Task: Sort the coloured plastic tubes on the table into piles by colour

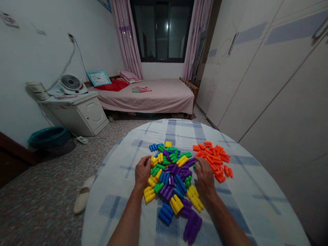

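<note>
A mixed pile of plastic building pieces in purple [167, 192], blue [180, 183], green [174, 158] and yellow [195, 198] lies on the table between my hands. At its left edge is my left hand [142, 172], fingers curled, with the fingertips beside a yellow building piece [154, 161]; what they grip is hidden. My right hand [205, 175] is at the pile's right side, fingers closed at the end of a purple building piece [191, 162]. Just beyond that hand, a separate heap of orange building pieces [214, 155] lies to the right.
A checked cloth covers the round table [115, 181]. Past it stand a bed [166, 94], a white cabinet [89, 114] with a fan [71, 83], and a teal bin [48, 136]. A wardrobe [269, 85] lines the right side. One slipper [83, 196] lies on the floor.
</note>
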Motion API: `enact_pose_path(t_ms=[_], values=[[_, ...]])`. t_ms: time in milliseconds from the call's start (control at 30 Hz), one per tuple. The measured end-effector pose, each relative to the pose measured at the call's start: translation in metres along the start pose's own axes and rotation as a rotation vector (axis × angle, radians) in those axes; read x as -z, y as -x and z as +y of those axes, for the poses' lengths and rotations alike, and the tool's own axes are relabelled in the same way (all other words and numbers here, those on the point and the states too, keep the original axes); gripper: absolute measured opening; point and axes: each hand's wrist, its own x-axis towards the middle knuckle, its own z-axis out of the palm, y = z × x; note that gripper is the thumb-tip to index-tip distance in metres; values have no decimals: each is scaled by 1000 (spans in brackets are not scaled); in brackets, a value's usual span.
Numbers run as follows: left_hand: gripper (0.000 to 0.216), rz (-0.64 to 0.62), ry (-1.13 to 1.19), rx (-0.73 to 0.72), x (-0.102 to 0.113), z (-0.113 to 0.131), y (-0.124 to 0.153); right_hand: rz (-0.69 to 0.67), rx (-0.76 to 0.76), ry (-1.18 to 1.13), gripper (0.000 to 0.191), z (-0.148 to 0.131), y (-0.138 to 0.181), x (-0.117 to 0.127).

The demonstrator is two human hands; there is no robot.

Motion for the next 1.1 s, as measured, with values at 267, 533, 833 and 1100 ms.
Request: enact_pose_path(t_ms=[267, 533, 833, 1100], values=[[39, -241, -282, -182, 6, 21, 0, 22, -178, -195, 35, 1, 11, 8], [35, -265, -667, -56, 3, 44, -18, 13, -186, -199, 30, 7, 8, 8], [21, -232, -448, -82, 14, 21, -17, 6, -143, -144, 26, 13, 8, 8], [29, 84, -648, -45, 72, 6, -34, 10, -148, -141, 24, 13, 7, 8]])
